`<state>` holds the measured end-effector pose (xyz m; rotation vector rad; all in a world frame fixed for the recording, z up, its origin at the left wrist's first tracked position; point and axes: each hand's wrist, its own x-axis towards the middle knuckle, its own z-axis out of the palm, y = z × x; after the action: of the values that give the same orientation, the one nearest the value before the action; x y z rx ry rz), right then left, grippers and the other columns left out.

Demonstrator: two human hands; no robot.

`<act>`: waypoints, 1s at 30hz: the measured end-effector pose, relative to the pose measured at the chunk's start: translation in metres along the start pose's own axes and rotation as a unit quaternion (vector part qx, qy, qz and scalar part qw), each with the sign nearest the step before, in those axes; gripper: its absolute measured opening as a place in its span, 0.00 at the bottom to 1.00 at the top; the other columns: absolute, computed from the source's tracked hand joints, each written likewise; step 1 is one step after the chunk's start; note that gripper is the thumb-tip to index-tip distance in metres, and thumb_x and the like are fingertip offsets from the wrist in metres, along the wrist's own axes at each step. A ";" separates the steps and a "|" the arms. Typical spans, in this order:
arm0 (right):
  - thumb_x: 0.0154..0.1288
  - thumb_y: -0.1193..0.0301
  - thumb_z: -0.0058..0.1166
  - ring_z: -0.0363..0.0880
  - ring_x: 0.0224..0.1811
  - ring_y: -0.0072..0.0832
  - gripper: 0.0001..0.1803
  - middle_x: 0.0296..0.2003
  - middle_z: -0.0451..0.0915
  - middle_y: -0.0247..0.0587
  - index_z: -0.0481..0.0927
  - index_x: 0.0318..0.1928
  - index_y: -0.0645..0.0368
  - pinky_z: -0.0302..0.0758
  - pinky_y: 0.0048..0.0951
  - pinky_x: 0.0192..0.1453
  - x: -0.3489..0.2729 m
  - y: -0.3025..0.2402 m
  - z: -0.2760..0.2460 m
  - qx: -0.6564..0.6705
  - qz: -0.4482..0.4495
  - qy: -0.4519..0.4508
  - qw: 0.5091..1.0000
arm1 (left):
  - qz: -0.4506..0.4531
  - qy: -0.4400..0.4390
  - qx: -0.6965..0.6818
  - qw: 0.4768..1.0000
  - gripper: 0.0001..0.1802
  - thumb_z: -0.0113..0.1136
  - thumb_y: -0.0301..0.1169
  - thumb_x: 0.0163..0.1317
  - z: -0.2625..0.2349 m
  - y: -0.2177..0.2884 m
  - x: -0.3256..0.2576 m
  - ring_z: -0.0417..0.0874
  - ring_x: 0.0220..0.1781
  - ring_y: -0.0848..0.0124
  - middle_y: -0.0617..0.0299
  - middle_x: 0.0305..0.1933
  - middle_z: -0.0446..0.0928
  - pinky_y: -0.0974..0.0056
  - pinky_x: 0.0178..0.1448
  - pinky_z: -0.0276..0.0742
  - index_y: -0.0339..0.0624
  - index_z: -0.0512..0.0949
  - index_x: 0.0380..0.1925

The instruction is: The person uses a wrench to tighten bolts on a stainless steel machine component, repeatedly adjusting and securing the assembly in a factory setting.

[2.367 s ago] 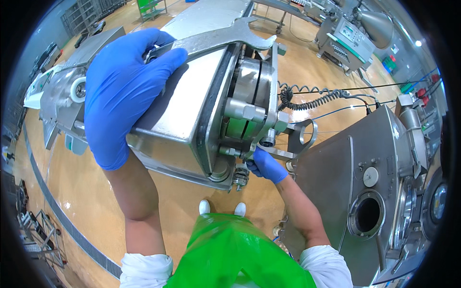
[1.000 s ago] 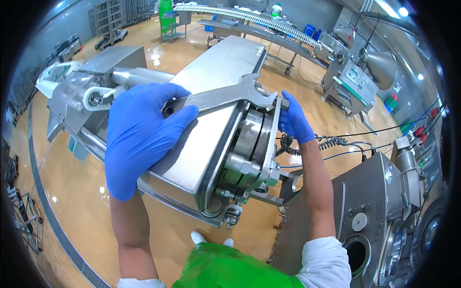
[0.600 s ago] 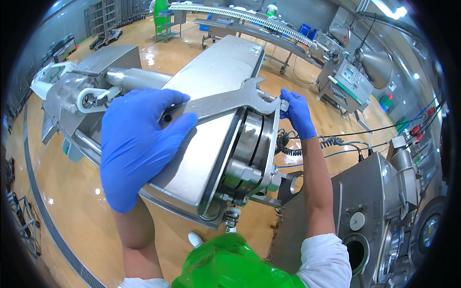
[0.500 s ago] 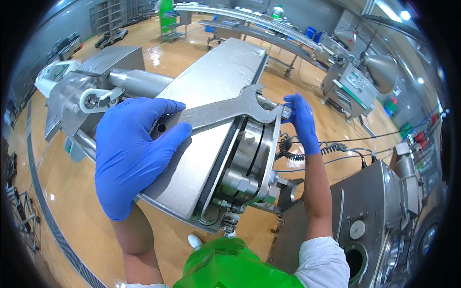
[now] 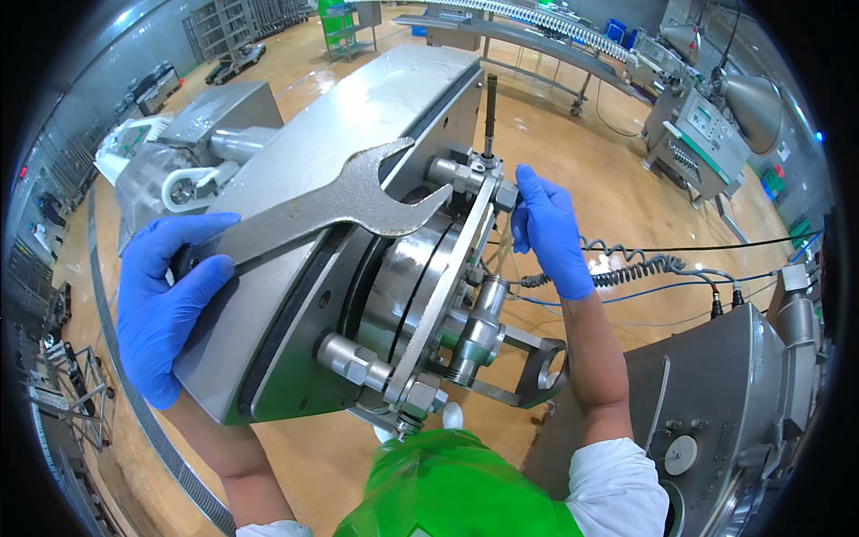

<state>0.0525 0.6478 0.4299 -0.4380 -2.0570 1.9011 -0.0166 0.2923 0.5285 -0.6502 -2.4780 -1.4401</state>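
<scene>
My left hand [image 5: 170,300], in a blue glove, is closed round the handle end of a large steel open-end wrench [image 5: 309,204]. The wrench lies across the flat top of a steel machine housing [image 5: 344,107], its jaw hanging over the housing's right edge. My right hand [image 5: 552,234], also gloved, has its fingers closed at the hex nut [image 5: 506,195] on the far end of a flat metal bar [image 5: 445,291]. A second large nut [image 5: 420,394] sits at the bar's near end. Between bar and housing shows a round steel flange [image 5: 407,268].
Coiled and straight cables [image 5: 640,267] run behind my right forearm. A steel machine cabinet [image 5: 707,394] stands at the near right. A conveyor [image 5: 537,76] and a machine with a cone-shaped hopper [image 5: 752,112] stand farther back. A floor drain [image 5: 112,322] runs along the left.
The wrench has moved left with my left hand, its jaw now away from the far nut. My right hand has closed on that nut. The view has shifted, showing more of the flange and bar.
</scene>
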 end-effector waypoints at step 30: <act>0.70 0.61 0.41 0.78 0.27 0.25 0.17 0.28 0.78 0.35 0.76 0.46 0.61 0.75 0.26 0.29 0.030 0.182 -0.105 -0.135 0.189 -0.141 0.963 | 0.254 0.007 0.150 0.955 0.14 0.62 0.41 0.49 -0.004 -0.022 0.016 0.81 0.32 0.56 0.56 0.27 0.80 0.55 0.40 0.75 0.44 0.84 0.30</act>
<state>0.0729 0.7690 0.2573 -0.7048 -2.5922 1.9867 -0.0410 0.2837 0.5198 -1.0959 -2.2166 -0.8554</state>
